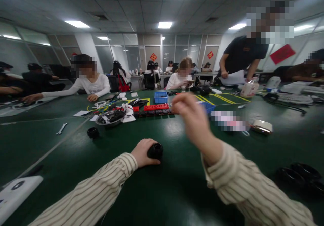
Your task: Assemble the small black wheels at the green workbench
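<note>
My left hand (144,152) is closed around a black rounded hollow part (155,150), whose round opening faces up; its exact kind I cannot make out. The part is at the table surface in front of me. My right hand (191,119) is raised above the table, to the right of the left hand. Its bent fingers are smeared by motion, and whether anything is between them does not show. Behind it, partly covered, is a blue bin (208,107). A similar black part (92,132) stands on the table to the left.
A metal bowl (109,121) of black cables, a row of red-and-black blocks (156,109) and a blue basket (161,97) lie ahead. A wrench (62,128) is left; a shiny case (262,126) and black rings (291,176) are right. Other people sit or stand around the green table (76,158).
</note>
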Action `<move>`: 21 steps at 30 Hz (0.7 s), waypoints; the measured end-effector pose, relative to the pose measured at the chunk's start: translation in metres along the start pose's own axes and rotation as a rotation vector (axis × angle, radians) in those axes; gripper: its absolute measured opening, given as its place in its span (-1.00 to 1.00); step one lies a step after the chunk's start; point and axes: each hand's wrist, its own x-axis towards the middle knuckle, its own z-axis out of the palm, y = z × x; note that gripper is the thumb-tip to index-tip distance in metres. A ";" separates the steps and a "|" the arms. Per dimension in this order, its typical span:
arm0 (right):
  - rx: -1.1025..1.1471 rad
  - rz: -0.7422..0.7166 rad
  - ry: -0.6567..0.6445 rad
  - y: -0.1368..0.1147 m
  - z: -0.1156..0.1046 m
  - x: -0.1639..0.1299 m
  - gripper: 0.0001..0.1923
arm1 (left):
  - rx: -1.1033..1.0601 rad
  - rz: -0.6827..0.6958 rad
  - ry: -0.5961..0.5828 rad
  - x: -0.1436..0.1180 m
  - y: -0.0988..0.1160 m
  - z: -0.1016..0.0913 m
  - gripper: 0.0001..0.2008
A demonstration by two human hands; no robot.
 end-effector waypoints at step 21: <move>-0.141 -0.021 -0.258 0.034 0.074 -0.056 -0.69 | 0.039 -0.092 -0.002 -0.001 0.011 0.000 -0.45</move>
